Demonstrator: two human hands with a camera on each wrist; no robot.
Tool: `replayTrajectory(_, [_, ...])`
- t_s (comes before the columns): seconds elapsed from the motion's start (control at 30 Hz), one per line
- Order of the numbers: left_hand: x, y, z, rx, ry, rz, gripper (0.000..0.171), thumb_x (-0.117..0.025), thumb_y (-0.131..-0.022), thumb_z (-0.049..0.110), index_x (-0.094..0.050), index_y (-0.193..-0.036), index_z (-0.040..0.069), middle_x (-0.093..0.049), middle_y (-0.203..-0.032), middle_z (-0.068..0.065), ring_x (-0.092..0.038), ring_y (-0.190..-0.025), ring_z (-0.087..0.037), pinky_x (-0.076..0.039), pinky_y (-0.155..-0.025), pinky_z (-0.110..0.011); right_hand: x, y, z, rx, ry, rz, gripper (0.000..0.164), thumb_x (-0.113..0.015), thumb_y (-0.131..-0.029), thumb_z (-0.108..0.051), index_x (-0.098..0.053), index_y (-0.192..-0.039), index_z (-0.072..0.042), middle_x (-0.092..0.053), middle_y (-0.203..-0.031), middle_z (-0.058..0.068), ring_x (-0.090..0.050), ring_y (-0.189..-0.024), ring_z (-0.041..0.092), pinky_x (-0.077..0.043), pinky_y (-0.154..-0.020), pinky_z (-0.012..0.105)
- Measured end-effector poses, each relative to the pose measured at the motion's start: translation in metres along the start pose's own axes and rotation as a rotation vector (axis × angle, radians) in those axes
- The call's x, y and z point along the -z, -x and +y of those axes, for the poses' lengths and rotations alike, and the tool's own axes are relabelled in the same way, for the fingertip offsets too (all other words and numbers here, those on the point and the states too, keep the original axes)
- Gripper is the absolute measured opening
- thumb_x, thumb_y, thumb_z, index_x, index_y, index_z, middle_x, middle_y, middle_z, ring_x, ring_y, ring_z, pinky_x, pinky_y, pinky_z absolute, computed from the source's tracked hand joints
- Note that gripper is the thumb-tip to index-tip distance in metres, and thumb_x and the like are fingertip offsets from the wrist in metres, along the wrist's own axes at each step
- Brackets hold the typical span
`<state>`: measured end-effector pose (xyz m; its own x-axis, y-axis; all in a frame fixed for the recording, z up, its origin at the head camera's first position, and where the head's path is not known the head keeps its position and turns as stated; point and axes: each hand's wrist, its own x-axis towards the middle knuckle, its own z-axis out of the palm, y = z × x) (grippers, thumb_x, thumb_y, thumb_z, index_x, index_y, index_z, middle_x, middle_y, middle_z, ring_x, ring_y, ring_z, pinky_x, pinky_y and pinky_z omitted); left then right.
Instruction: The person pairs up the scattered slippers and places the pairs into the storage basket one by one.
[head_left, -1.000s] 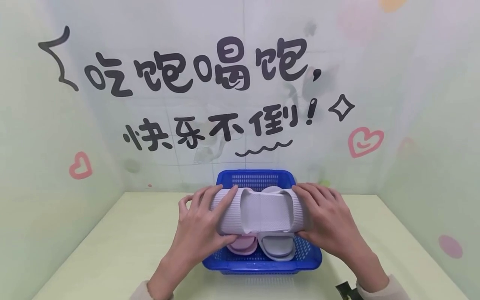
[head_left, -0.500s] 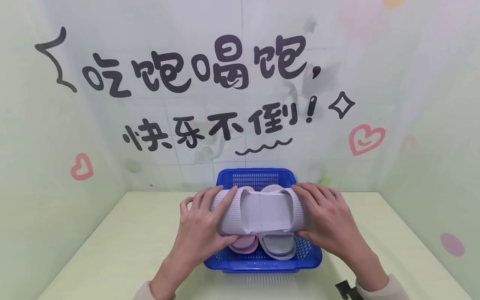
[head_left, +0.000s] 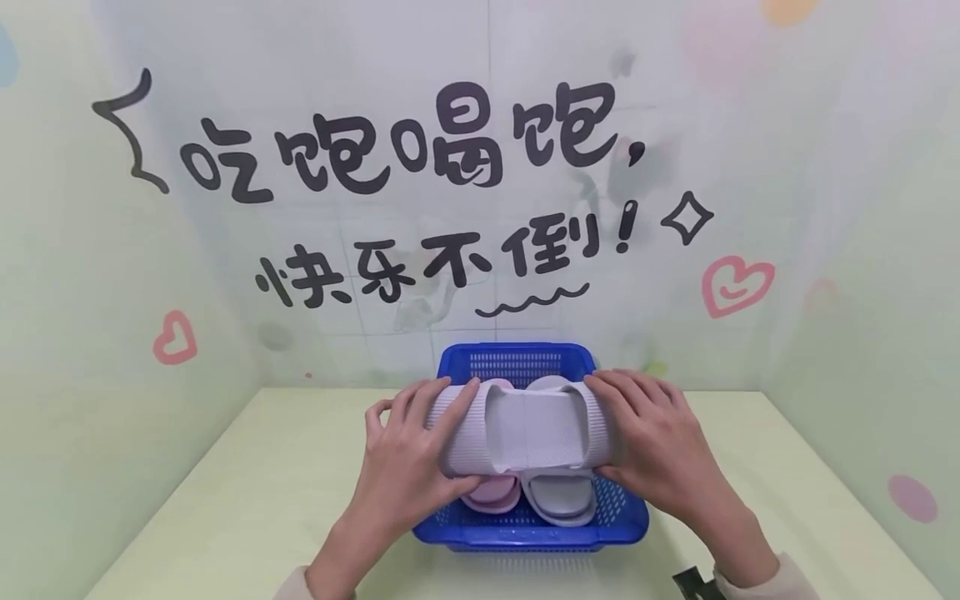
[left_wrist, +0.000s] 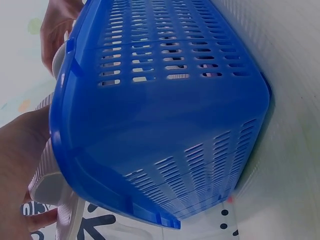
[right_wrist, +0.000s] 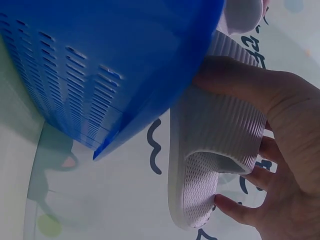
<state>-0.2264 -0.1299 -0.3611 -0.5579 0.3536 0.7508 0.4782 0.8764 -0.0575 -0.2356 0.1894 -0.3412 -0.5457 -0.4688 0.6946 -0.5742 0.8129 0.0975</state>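
My left hand (head_left: 408,450) grips a pale lilac-white slipper (head_left: 461,429) by its ribbed strap, thumb on the near side and fingers over the far side. Its mate, another pale slipper (head_left: 597,425), is held the same way in my right hand (head_left: 660,442). The two slippers lie sideways in line, their footbeds meeting in the middle, above a blue perforated basket (head_left: 525,537). Inside the basket show a pink slipper (head_left: 495,492) and a grey slipper (head_left: 561,496), partly hidden by the held pair. In the right wrist view, the thumb presses on the slipper's ribbed strap (right_wrist: 225,120).
The basket stands on a pale yellow table (head_left: 300,483), near the back wall (head_left: 360,350) with black lettering. Side walls enclose the table at left and right. A small black object (head_left: 693,583) shows beside the right sleeve (head_left: 772,579).
The head view shifts slightly, so everything sits a little lower and further right. Both hands keep their grip on the slippers, which stay over the basket.
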Motion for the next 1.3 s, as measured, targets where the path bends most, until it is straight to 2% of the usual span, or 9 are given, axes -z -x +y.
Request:
replayTrajectory(0.13, [-0.001,-0.001,-0.001,-0.010,0.000,0.017,0.118,-0.095,-0.051,0.063,-0.046,-0.155,0.034,-0.055,-0.143,-0.011,-0.055,-0.126,-0.036,-0.043,-0.092,-0.060,0.000,-0.003,0.001,0.019,0.019,0.007,0.113,-0.105,-0.039,-0.038,-0.060,-0.139,-0.011,-0.064,-0.137,0.012,-0.058,-0.127,0.035,-0.049,-0.099,0.058])
replayTrajectory(0.33, [0.002,0.002,-0.007,0.012,0.003,0.024,0.122,-0.096,-0.049,0.062,-0.045,-0.156,0.035,-0.056,-0.143,-0.011,-0.054,-0.127,-0.035,-0.042,-0.093,-0.060,-0.002,-0.011,-0.002,0.021,0.012,-0.014,0.113,-0.104,-0.042,-0.043,-0.059,-0.141,-0.012,-0.064,-0.138,0.011,-0.058,-0.127,0.035,-0.050,-0.099,0.057])
replayTrajectory(0.7, [-0.003,0.003,-0.002,-0.006,0.018,0.005,0.119,-0.094,-0.051,0.065,-0.045,-0.156,0.034,-0.055,-0.145,-0.010,-0.054,-0.127,-0.035,-0.042,-0.092,-0.060,0.000,-0.001,-0.002,0.004,0.034,-0.018,0.115,-0.104,-0.040,-0.044,-0.059,-0.141,-0.011,-0.065,-0.137,0.011,-0.059,-0.125,0.035,-0.051,-0.098,0.058])
replayTrajectory(0.87, [0.000,0.003,-0.004,-0.012,0.004,0.011,0.121,-0.095,-0.049,0.064,-0.046,-0.155,0.035,-0.056,-0.144,-0.010,-0.055,-0.126,-0.035,-0.043,-0.092,-0.059,-0.001,-0.001,-0.005,-0.003,0.025,-0.029,0.115,-0.104,-0.042,-0.046,-0.059,-0.142,-0.012,-0.064,-0.137,0.010,-0.059,-0.124,0.035,-0.053,-0.095,0.057])
replayTrajectory(1.1, [0.001,0.000,-0.006,-0.023,0.035,0.017,0.119,-0.096,-0.049,0.062,-0.047,-0.155,0.034,-0.056,-0.143,-0.010,-0.055,-0.125,-0.034,-0.043,-0.092,-0.058,0.000,-0.004,-0.004,0.007,0.029,-0.024,0.117,-0.105,-0.040,-0.043,-0.058,-0.142,-0.012,-0.063,-0.139,0.010,-0.058,-0.127,0.035,-0.052,-0.096,0.058])
replayTrajectory(1.3, [0.001,0.001,-0.005,-0.023,0.035,0.011,0.119,-0.095,-0.049,0.063,-0.048,-0.154,0.034,-0.056,-0.142,-0.010,-0.056,-0.124,-0.034,-0.043,-0.091,-0.057,0.001,-0.001,-0.005,-0.021,0.015,-0.047,0.116,-0.104,-0.042,-0.046,-0.057,-0.143,-0.013,-0.063,-0.139,0.010,-0.058,-0.127,0.034,-0.053,-0.094,0.058])
